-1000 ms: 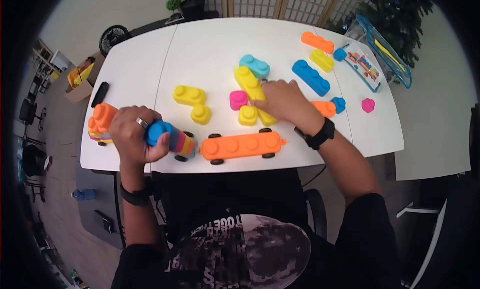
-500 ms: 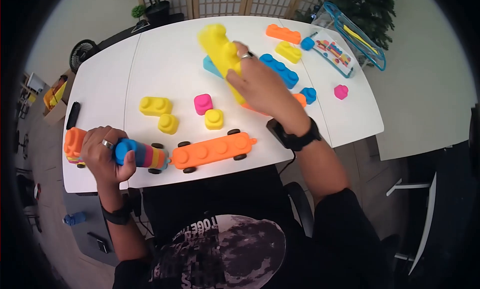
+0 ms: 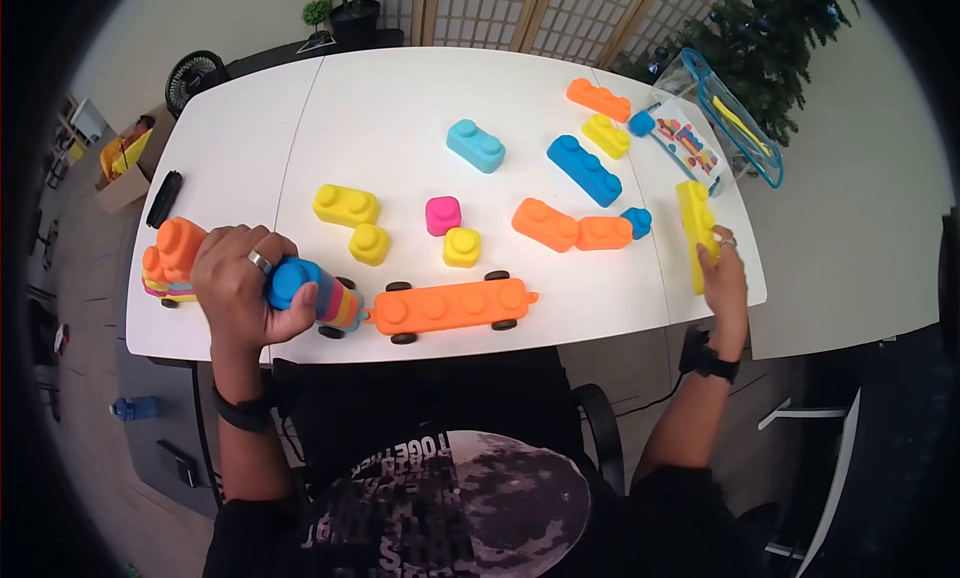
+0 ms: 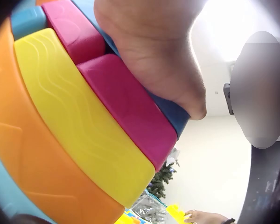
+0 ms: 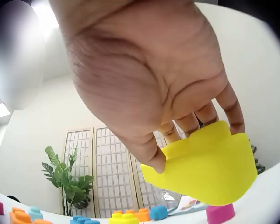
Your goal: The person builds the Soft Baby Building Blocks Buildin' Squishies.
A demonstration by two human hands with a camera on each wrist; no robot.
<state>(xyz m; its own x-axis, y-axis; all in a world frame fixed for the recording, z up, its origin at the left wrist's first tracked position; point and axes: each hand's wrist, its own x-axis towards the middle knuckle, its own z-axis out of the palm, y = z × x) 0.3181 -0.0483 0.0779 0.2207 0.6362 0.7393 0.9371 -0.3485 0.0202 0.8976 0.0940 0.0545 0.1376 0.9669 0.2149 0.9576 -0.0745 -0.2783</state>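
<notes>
Right hand [image 3: 728, 278] at the right end of the tabletop [image 3: 380, 108], its fingers [image 5: 233, 112] gripping a yellow bar [image 3: 696, 238]. Thumb on the near face, other fingers passing behind over the studded edge; hold is on the bar's nearer half in the head view, the far half sticking out free. Whether the bar touches the tabletop, cannot tell. Bar is long, plain bright yellow, matte, with rounded bumps along the side toward the hand; in the right wrist view a pink piece [image 5: 220, 213] shows below it. Left hand [image 3: 238, 283] at the left end, fingers curled round the top of a stack [image 3: 330, 290], thumb along the blue uppermost block. Stack is banded: blue on top, then magenta, yellow, orange, light blue at the base, dark wheels beneath; leans in the head view, though the lens bends lines. Its right end meets an orange wagon [image 3: 455, 306], four studs on top, dark wheels. Orange pieces [image 3: 180, 246] just left of the left hand. Mid-tabletop: pink block [image 3: 443, 216] close by a small yellow block [image 3: 462, 247], light blue block [image 3: 475, 146] beyond. Blue block [image 3: 584, 170] lies farther right, well apart from the stack.
</notes>
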